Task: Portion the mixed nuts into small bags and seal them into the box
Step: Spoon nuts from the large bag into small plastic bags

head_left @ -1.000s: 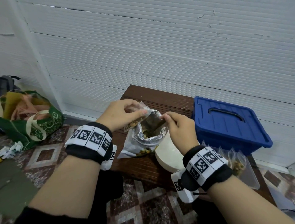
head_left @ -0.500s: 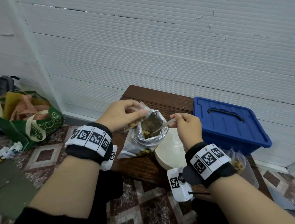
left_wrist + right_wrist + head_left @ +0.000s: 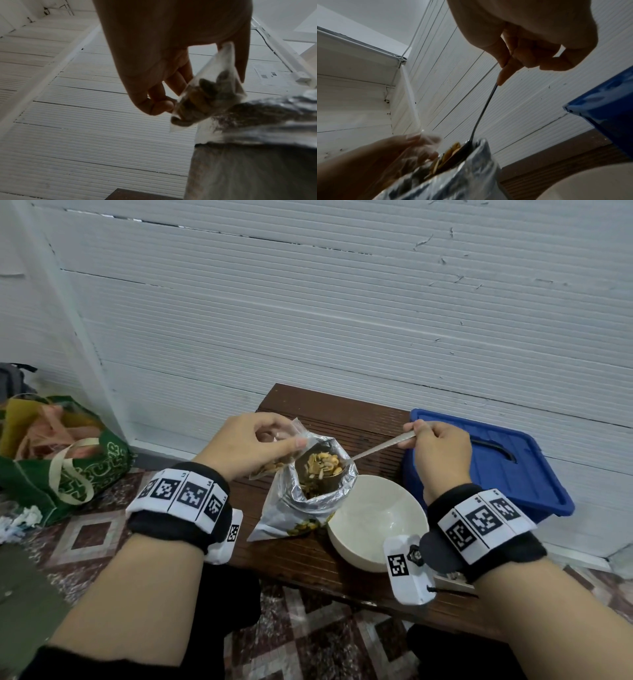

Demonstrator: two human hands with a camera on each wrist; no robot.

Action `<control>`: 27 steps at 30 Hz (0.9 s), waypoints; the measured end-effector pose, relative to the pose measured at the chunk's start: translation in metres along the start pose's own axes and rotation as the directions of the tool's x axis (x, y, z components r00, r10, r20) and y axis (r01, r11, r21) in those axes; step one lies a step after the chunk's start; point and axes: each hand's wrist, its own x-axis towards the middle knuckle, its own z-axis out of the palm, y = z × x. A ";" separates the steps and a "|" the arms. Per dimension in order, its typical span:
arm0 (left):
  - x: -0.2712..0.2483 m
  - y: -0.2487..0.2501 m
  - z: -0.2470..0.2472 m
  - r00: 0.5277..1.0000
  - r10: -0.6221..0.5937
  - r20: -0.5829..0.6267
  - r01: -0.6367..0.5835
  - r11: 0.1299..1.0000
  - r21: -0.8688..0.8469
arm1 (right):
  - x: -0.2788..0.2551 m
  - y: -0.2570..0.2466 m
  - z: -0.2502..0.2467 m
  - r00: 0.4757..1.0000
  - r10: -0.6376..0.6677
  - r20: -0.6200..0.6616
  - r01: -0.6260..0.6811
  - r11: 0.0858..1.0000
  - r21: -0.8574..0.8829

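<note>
A foil pouch of mixed nuts stands open on the brown bench. My left hand pinches a small clear bag with some nuts in it, right beside the pouch's mouth. My right hand grips the handle of a metal spoon. The spoon's bowl, heaped with nuts, hovers over the pouch's mouth. A blue lidded box sits shut at the right.
An empty white bowl stands just right of the pouch, below my right wrist. A green shopping bag lies on the tiled floor to the left. The white panelled wall runs close behind the bench.
My right hand has drawn back to the right and lifted the spoon out of the pouch, loaded with nuts. The left hand and its small bag have stayed in place.
</note>
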 end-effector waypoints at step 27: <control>0.001 0.012 0.018 0.997 0.032 0.068 -0.037 0.997 0.071 | 0.017 -0.025 0.005 0.990 -0.093 0.110 0.096 0.995 -0.021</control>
